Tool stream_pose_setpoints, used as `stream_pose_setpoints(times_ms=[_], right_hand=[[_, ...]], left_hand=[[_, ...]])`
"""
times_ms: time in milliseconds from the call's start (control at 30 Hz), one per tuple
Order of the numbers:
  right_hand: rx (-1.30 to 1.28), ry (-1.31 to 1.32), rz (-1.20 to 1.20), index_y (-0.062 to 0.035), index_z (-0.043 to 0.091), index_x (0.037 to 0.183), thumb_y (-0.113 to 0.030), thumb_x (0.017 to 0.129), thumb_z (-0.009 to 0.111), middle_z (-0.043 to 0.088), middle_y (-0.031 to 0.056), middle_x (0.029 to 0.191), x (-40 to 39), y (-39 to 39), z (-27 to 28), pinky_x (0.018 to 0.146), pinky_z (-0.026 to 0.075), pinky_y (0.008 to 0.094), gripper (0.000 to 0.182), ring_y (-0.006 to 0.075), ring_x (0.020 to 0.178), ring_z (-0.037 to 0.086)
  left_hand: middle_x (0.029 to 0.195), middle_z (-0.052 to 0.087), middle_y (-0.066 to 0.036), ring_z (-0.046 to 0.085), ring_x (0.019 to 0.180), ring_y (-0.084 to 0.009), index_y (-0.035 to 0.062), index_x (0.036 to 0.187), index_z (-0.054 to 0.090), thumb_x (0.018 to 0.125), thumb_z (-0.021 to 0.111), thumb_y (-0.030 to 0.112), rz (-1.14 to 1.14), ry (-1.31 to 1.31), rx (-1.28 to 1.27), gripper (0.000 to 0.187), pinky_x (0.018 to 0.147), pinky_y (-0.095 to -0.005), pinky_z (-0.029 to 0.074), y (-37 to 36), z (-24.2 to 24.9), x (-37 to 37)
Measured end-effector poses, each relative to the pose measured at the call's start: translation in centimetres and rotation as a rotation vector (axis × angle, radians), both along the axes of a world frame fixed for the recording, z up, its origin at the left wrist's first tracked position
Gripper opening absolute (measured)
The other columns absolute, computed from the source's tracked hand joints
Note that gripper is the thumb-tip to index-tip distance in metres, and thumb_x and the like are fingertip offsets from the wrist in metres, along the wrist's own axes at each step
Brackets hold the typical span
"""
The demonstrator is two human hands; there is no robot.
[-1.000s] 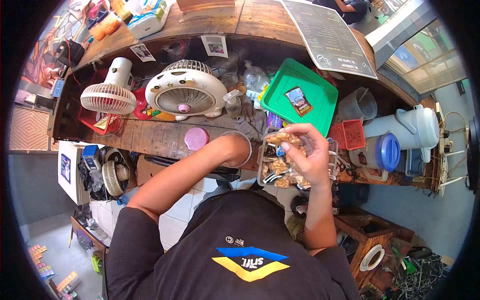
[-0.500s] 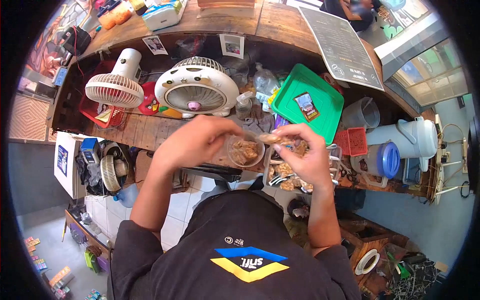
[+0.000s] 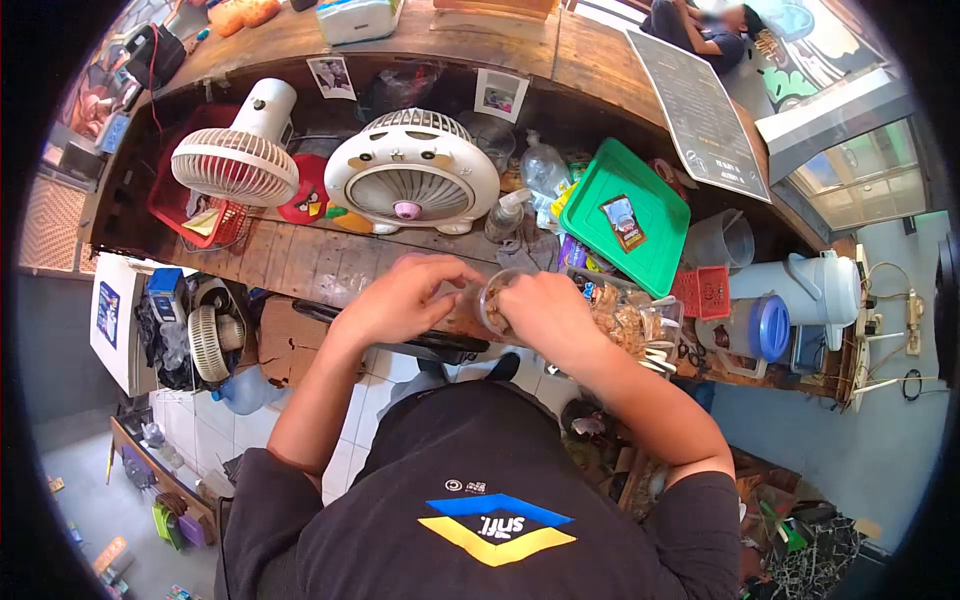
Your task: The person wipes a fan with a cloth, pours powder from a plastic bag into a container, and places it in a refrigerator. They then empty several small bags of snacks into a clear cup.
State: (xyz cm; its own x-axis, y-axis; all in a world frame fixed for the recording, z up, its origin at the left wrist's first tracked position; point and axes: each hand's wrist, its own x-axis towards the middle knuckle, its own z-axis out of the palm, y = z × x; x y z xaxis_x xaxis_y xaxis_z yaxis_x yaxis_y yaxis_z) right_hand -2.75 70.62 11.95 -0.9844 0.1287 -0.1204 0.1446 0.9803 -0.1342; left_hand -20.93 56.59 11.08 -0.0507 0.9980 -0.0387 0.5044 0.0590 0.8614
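A clear round plastic tub (image 3: 488, 302) with brown, crumbly-looking pieces in it stands at the bench's front edge. My right hand (image 3: 550, 318) reaches across into it, knuckles up; its curled fingertips are hidden inside, so what they pinch does not show. My left hand (image 3: 410, 300) is just left of the tub, thumb and fingers curved and apart, with nothing seen between them. Under my right wrist sits a clear rectangular container (image 3: 668, 312) holding small packs of brown pieces (image 3: 622, 325), partly covered by my forearm.
A green lid (image 3: 630, 222) with a brown sachet (image 3: 624, 222) on it leans behind the container. Beyond the tub stand a white animal-shaped fan (image 3: 408, 185) and a pump bottle (image 3: 507, 215). A red basket (image 3: 703, 292) and a blue-lidded jug (image 3: 768, 328) are at right.
My right hand has moved left from above the rectangular container into the tub, carrying the brown pieces it pinched. My left hand has drawn back slightly from over the tub. The view has shifted.
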Motion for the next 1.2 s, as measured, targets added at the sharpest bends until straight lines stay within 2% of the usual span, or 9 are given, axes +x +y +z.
stream_pose_setpoints(times_ms=[167,233,467,567,767,833,967,1033,1200], right_hand=[[-0.022,-0.023,-0.039,-0.0053,0.075,0.074,-0.010,0.078,0.067,0.074,0.0152,0.080,-0.3,-0.1,-2.3,0.067,0.060,0.0428,0.011,0.0330,0.077,0.075],[-0.051,-0.171,-0.018,-0.0029,0.077,0.081,-0.011,0.080,0.067,0.075,0.0165,0.085,-0.7,0.0,-2.7,0.069,0.061,0.0437,0.013,0.0337,0.081,0.076],[-0.163,-0.406,-0.108,0.0003,0.076,0.096,-0.015,0.084,0.067,0.075,0.0215,0.103,-2.3,0.9,-0.9,0.077,0.061,0.0466,0.022,0.0362,0.093,0.075],[-0.184,-0.371,-0.059,0.0010,0.076,0.097,-0.014,0.085,0.065,0.074,0.0224,0.106,-2.4,1.1,-0.4,0.081,0.061,0.0451,0.022,0.0363,0.097,0.074],[-0.270,-0.557,-0.086,0.0007,0.076,0.105,-0.015,0.088,0.062,0.072,0.0245,0.114,-4.1,1.2,-3.4,0.087,0.058,0.0468,0.027,0.0379,0.105,0.072],[-0.170,-0.747,0.071,-0.0010,0.076,0.108,-0.014,0.087,0.063,0.072,0.0232,0.117,-4.8,1.4,-3.2,0.089,0.057,0.0469,0.028,0.0382,0.107,0.071],[-0.216,-0.686,-0.039,-0.0020,0.077,0.110,-0.011,0.083,0.067,0.073,0.0209,0.117,-5.0,1.4,-6.1,0.087,0.057,0.0458,0.030,0.0371,0.106,0.071],[-0.264,-0.833,0.030,-0.0014,0.077,0.108,-0.010,0.079,0.071,0.073,0.0210,0.117,-5.5,2.1,-8.9,0.086,0.057,0.0454,0.031,0.0358,0.107,0.071],[-0.257,-0.691,0.075,-0.0006,0.078,0.104,-0.009,0.075,0.073,0.073,0.0222,0.114,-4.7,2.9,-12.2,0.084,0.057,0.0456,0.030,0.0355,0.105,0.072]], left_hand=[[0.111,0.070,-0.021,0.068,0.109,-0.0350,0.0036,0.126,0.063,0.085,0.061,0.000,-0.050,-0.024,0.017,0.041,0.094,-0.0436,0.053,-0.4,-1.7,-0.1],[0.118,0.069,-0.016,0.066,0.114,-0.0302,0.0065,0.132,0.060,0.090,0.061,0.003,-0.098,-0.018,-0.057,0.042,0.099,-0.0421,0.051,-0.6,-2.3,-0.2],[0.120,0.068,-0.018,0.065,0.116,-0.0301,0.0050,0.133,0.059,0.090,0.062,0.005,-0.157,0.036,-0.130,0.043,0.100,-0.0418,0.051,-0.7,-2.5,-0.7],[0.120,0.068,-0.018,0.064,0.118,-0.0320,0.0041,0.133,0.059,0.091,0.064,0.007,-0.177,0.005,-0.143,0.042,0.100,-0.0423,0.050,-0.9,-2.6,-0.7],[0.122,0.067,-0.020,0.061,0.120,-0.0369,0.0027,0.130,0.060,0.089,0.066,0.008,-0.202,0.076,-0.150,0.041,0.102,-0.0430,0.048,-0.6,-3.4,-0.2],[0.122,0.067,-0.021,0.061,0.120,-0.0376,0.0026,0.129,0.061,0.088,0.067,0.007,-0.182,0.033,-0.175,0.042,0.102,-0.0435,0.049,-0.6,-3.3,0.0],[0.123,0.066,-0.021,0.062,0.119,-0.0385,0.0024,0.129,0.061,0.088,0.067,0.008,-0.202,0.048,-0.179,0.042,0.101,-0.0442,0.049,-0.7,-3.8,0.1],[0.124,0.066,-0.021,0.062,0.119,-0.0391,0.0023,0.129,0.061,0.088,0.067,0.009,-0.218,0.049,-0.179,0.043,0.101,-0.0447,0.049,-0.8,-3.9,0.1],[0.122,0.067,-0.021,0.063,0.117,-0.0397,0.0027,0.131,0.060,0.089,0.068,0.012,-0.261,0.048,-0.138,0.043,0.100,-0.0457,0.050,-1.1,-4.3,0.4]])
